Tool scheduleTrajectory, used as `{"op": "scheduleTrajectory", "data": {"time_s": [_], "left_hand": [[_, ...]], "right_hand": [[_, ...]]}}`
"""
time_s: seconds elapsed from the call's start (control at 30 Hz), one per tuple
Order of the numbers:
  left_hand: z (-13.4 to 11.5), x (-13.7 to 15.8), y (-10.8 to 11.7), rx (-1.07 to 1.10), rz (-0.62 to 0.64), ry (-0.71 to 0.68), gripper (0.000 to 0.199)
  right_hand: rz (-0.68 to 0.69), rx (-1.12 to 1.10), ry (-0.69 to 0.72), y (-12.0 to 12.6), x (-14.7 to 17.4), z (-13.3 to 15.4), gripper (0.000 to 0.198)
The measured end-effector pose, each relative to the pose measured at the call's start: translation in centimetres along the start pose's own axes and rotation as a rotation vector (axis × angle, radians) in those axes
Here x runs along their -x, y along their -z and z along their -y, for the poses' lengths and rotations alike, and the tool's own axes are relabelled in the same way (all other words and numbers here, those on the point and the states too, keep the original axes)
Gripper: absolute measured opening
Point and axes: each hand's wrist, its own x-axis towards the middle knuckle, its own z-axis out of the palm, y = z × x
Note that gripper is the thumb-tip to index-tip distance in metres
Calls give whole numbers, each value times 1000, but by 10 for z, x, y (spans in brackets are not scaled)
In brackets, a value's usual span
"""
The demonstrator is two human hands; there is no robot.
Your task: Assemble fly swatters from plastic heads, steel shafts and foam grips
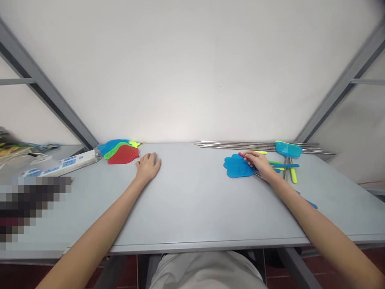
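My left hand (148, 166) lies palm down on the table, fingers apart and holding nothing. Just left of it is a fanned stack of fly swatter heads: a red head (124, 155) on top, with green, blue and yellow ones behind. At the right, my right hand (257, 162) is closed in a pinch on a slim red handle (241, 155), whose tip sticks out past the fingers. Beneath that hand lies a blue hand-shaped fly swatter head (237, 166), partly covered. Blue and yellow-green handles (293, 175) are scattered beyond the wrist, some hidden by the forearm.
Several thin metal rods (234, 145) lie along the wall, with a teal perforated piece (288, 149) across them. A white power strip (72, 161) stands at the left, near a pixelated area. Grey frame posts rise at both sides.
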Motion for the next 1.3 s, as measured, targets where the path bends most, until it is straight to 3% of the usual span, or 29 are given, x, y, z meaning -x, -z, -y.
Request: {"op": "scheduleTrajectory", "data": {"time_s": [0.37,0.57,0.8,1.07,1.3], "left_hand": [[-10,-22,-9,38,24,-97,59],[-12,-34,-13,35,45,-68,56],[-18,-40,-13,35,-13,-26,48],[-20,-34,-16,14,-308,261,53],[-15,-43,-25,51,-323,479,66]], "right_hand": [[9,43,-7,0,0,-1,26],[18,67,-3,0,1,-1,26],[29,78,3,0,0,-1,26],[41,89,-4,-1,2,2,26],[64,101,-10,-2,3,5,25]]}}
